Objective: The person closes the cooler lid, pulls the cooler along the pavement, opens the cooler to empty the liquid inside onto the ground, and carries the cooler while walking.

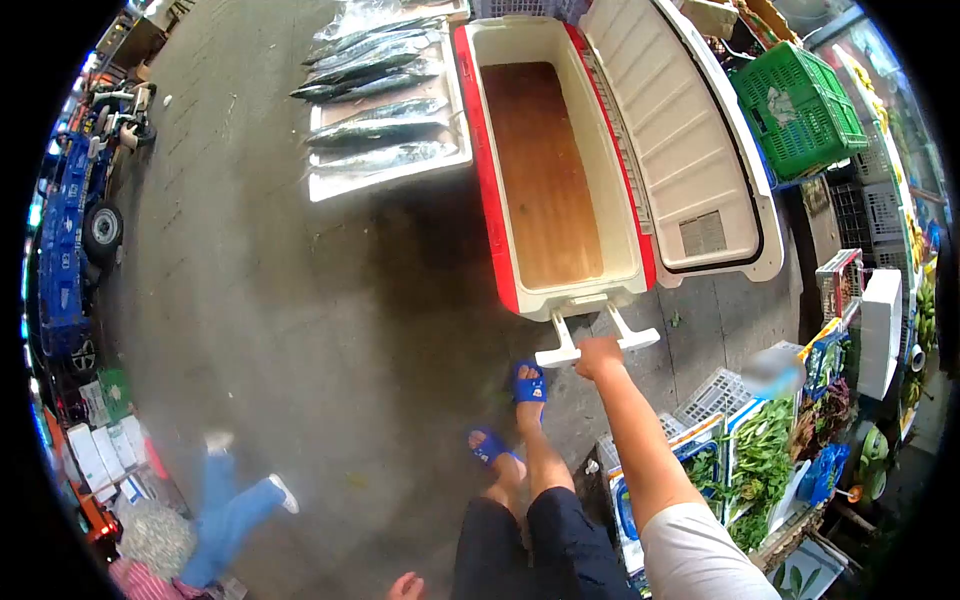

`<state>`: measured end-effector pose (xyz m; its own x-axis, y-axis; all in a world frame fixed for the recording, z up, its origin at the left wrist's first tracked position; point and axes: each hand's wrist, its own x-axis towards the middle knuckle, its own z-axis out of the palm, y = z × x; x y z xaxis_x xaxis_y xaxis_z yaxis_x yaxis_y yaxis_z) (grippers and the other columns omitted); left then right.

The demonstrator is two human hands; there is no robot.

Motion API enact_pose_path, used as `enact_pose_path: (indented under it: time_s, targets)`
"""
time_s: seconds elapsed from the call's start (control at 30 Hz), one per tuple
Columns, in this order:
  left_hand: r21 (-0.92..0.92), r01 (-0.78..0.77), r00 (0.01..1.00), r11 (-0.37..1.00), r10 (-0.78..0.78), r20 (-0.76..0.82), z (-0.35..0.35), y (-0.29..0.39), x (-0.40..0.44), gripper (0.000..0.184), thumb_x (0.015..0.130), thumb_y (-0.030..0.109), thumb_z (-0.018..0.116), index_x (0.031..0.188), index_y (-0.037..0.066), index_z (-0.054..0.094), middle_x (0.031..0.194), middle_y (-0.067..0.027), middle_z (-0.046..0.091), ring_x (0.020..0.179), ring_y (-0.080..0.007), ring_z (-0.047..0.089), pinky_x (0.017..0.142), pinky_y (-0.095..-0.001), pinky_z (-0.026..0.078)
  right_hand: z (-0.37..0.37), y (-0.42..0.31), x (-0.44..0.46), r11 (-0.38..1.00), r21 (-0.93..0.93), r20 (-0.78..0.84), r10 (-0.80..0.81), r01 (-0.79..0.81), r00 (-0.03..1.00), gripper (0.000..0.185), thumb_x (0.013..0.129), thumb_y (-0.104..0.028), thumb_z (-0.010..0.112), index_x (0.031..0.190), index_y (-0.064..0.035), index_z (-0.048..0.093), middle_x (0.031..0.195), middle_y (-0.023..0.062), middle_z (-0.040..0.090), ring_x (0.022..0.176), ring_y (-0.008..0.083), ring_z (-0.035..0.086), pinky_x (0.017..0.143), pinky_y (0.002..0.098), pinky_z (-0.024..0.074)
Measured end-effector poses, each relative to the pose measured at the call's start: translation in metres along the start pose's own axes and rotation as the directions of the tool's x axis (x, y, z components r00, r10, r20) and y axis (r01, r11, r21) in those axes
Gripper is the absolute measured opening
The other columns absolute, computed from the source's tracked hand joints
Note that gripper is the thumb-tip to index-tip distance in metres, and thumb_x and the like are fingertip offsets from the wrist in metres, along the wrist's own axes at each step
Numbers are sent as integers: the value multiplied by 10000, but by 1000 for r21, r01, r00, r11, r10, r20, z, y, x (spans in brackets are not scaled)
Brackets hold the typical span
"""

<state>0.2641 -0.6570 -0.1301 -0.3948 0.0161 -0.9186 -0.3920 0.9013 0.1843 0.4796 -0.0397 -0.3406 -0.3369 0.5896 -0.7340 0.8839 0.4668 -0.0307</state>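
Observation:
My right hand (599,357) is wrapped round the white pull handle (636,340) at the near end of a large red and white cooler box (487,180). The box is open, and brownish-red water (540,170) covers its bottom. Its lid (690,140) is tipped back to the right. At the bottom edge, my left hand (406,587) shows only in part; its fingers look loose, with nothing visible in them. The blue slippers (529,381) on my feet are just short of the handle.
Long silvery fish (375,130) lie on a white tray (330,187) left of the cooler. A green crate (800,110) stands beyond the lid. Leafy vegetables (760,460) fill boxes on my right. A person in jeans (225,515) is at lower left, and a blue cart (65,230) at far left.

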Motion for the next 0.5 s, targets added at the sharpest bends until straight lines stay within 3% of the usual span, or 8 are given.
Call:
enact_pose_path:
  time_s: [0.03, 0.07, 0.13, 0.27, 0.33, 0.43, 0.5]
  targets:
    - [174, -145, 988, 974, 152, -23, -2, 8, -9, 452, 945, 284, 632, 1327, 63, 535, 1117, -91, 637, 955, -177, 618, 810, -315, 513, 4, -5, -5, 1000, -1, 15, -2, 2, 1000, 263, 757, -310, 680, 955, -147, 739, 980, 133, 714, 944, 324, 680, 852, 425, 525]
    - [171, -147, 988, 974, 153, -22, -10, -11, -2, 452, 945, 284, 632, 1327, 63, 535, 1117, -91, 637, 955, -177, 618, 810, -315, 513, 9, -10, -11, 1000, -3, 13, -2, 2, 1000, 263, 757, -310, 680, 955, -147, 739, 980, 133, 714, 944, 324, 680, 852, 425, 525]
    - [-59, -27, 1000, 998, 28, 8, -25, -49, 14, 455, 924, 305, 664, 1300, 69, 566, 1114, -84, 637, 962, -160, 590, 837, -295, 494, 16, -19, -25, 1000, 1, 4, 0, 0, 1000, 294, 764, -326, 686, 977, -128, 731, 987, 139, 712, 951, 333, 676, 860, 427, 521]
    - [-31, -161, 986, 986, 159, -60, -39, -68, 5, 449, 925, 301, 665, 1306, 84, 566, 971, -36, 640, 809, -124, 568, 713, -276, 494, 24, -26, -61, 999, -34, -31, -10, 9, 999, 289, 775, -329, 650, 952, -119, 738, 1007, 155, 705, 963, 339, 670, 856, 443, 521]
    - [-149, -49, 999, 988, 45, -27, -54, -96, 8, 452, 929, 309, 658, 1313, 90, 562, 816, 14, 600, 655, -91, 518, 573, -251, 445, 29, -32, -77, 999, -51, -8, -5, 5, 1000, 287, 775, -322, 639, 949, -117, 740, 1010, 157, 704, 965, 340, 669, 858, 442, 521]
    - [-267, 48, 997, 962, -63, -50, -57, -118, 4, 441, 935, 304, 652, 1314, 98, 560, 720, 49, 545, 564, -62, 445, 489, -232, 368, 47, -33, -94, 996, -84, 4, -20, 21, 1000, 298, 771, -317, 620, 956, -116, 741, 1004, 164, 703, 960, 345, 670, 858, 436, 525]
    - [-239, 20, 997, 971, -37, -66, -54, -129, -6, 427, 941, 307, 641, 1302, 93, 566, 745, 33, 579, 594, -89, 498, 534, -251, 427, 61, -36, -91, 997, -69, 49, 21, -17, 999, 315, 768, -341, 630, 963, -120, 739, 1002, 166, 703, 961, 347, 669, 848, 438, 530]
